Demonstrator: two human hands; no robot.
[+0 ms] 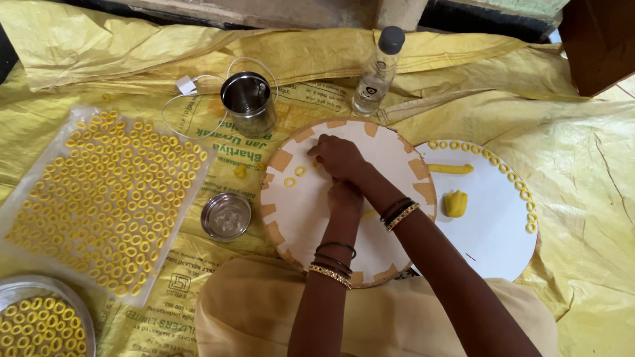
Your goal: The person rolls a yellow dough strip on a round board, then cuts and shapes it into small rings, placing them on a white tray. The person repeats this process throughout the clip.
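Both hands are working at the round board's (291,218) far edge: right hand (338,157) pinching dough, left hand (345,197) hidden, grip unclear; nearby rings (295,176) risk being squashed.

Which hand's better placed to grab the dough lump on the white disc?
Right, probably. The dough lump on the white disc lies beside the right forearm; the right hand is on the round board, with the left hand behind it, farther off.

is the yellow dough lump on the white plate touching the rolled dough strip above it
Apart. The head view shows the dough lump lying below the rolled dough strip, with a bare band of the white plate plainly visible between them.
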